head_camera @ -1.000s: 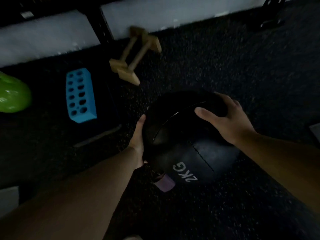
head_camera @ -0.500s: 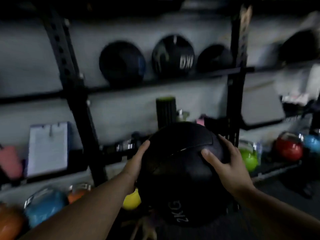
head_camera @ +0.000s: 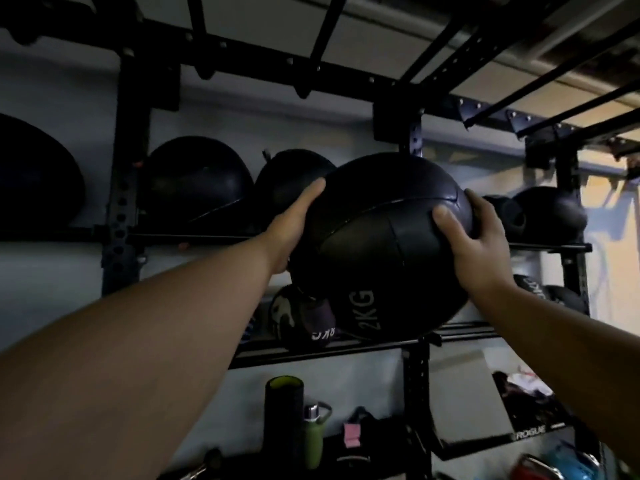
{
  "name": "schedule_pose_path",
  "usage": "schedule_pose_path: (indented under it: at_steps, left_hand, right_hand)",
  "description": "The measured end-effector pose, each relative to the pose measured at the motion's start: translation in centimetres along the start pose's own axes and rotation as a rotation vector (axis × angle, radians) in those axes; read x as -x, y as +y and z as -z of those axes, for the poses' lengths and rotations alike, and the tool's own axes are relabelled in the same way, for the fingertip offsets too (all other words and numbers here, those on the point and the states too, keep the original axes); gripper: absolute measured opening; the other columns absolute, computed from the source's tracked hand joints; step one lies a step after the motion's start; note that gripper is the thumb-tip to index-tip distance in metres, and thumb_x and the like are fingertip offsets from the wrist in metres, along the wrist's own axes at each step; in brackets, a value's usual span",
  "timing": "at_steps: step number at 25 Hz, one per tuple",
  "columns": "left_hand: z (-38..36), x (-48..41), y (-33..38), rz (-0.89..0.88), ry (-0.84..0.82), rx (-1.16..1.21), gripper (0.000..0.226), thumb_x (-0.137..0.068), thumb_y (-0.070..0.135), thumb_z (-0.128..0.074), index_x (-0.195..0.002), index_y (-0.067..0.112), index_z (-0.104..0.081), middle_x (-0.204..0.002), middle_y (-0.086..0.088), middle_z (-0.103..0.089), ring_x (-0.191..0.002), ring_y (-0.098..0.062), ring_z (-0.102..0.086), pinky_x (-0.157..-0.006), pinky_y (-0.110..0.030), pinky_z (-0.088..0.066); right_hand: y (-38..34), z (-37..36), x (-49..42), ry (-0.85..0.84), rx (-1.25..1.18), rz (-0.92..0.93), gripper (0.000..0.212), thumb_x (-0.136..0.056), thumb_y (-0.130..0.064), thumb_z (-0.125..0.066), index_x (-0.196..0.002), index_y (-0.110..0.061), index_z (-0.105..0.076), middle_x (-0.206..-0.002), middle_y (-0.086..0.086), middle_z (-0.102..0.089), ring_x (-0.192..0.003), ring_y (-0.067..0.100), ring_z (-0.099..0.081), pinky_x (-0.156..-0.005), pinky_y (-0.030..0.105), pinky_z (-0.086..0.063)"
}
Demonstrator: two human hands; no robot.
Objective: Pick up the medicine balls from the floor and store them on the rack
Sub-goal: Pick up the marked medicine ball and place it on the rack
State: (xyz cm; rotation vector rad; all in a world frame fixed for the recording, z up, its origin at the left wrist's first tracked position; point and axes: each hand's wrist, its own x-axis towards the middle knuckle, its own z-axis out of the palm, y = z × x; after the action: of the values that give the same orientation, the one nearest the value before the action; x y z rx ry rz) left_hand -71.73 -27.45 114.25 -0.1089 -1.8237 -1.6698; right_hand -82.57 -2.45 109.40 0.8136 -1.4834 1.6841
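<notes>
Dim gym corner w/ a black steel rack (head_camera: 119,216) against a pale wall; upper shelf rail (head_camera: 194,236) already carries several dark medicine balls, lower rail has more. From where I'm watching, the 2KG medicine ball (head_camera: 377,251) is up in the air in front of the rack, roughly level w/ the upper shelf, not yet resting on anything. Left hand (head_camera: 291,230) is pressed flat on its left side, right hand (head_camera: 474,247) wraps the right side w/ the thumb across the front panel, so both hands are clamped on the ball, squeeze grip, nothing underneath it.

What I'd worry about: the grip is sideways pressure only, so if either palm slips on that smooth skin the ball drops straight onto the lower rail or the bottles (head_camera: 313,434) and bits on the shelf below. The gap I'd aim for sits btw the stored ball (head_camera: 287,181) just left and the upright post (head_camera: 414,140) behind; looks tight, can't judge if it truly fits. Push in off-centre and it could nudge the neighbour ball or bounce off the post. The rails are thin bars too, so a ball set too far fwd could prob roll back out toward me. Fingers could get pinched against the neighbour on release
</notes>
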Motion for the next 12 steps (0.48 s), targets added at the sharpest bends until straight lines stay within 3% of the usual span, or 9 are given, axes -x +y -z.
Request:
schedule_pose_path:
  at_steps: [2,5,10,12]
  left_hand:
    - [-0.8,-3.0,0.6,-0.034,-0.032,0.008,0.057,-0.086,0.072,-0.072,-0.116,0.024,-0.082,-0.114,-0.006,-0.086,-0.096,-0.023,-0.084,-0.08,-0.032,-0.064]
    - [-2.5,-8.6,0.6,-0.075,-0.11,-0.032,0.067,-0.08,0.076,-0.075,-0.121,0.024,-0.08,-0.116,-0.007,-0.086,-0.104,-0.027,-0.082,-0.089,-0.036,-0.063]
    - [-6.3,-19.5,1.2,-0.168,-0.198,-0.111,0.044,-0.095,0.064,-0.068,-0.103,0.023,-0.08,-0.108,-0.005,-0.087,-0.084,-0.017,-0.083,-0.077,-0.027,-0.063]
    - [-8.6,-22.7,1.0,-0.211,-0.265,-0.098,0.044,-0.096,0.06,-0.07,-0.107,0.019,-0.081,-0.105,-0.005,-0.088,-0.085,-0.017,-0.085,-0.071,-0.024,-0.064]
  right_hand:
    - [0.9,-0.3,-2.5,0.038,-0.011,0.032,0.104,-0.065,-0.088,-0.066,-0.152,-0.035,-0.052,-0.148,0.006,-0.057,-0.135,0.025,-0.057,-0.118,0.05,-0.044]
    - [4.0,-1.2,-6.4,0.073,-0.035,0.044,0.111,-0.058,-0.099,-0.064,-0.151,-0.039,-0.052,-0.146,0.004,-0.058,-0.134,0.024,-0.058,-0.116,0.051,-0.047]
    - [10.5,-3.5,-13.0,0.198,-0.153,0.016,0.1,-0.068,-0.086,-0.072,-0.151,-0.036,-0.051,-0.146,0.002,-0.06,-0.131,0.021,-0.061,-0.113,0.049,-0.051]
    - [13.0,-3.8,-15.2,0.269,-0.175,0.04,0.1,-0.066,-0.087,-0.072,-0.151,-0.037,-0.051,-0.149,0.001,-0.057,-0.135,0.02,-0.059,-0.116,0.048,-0.049]
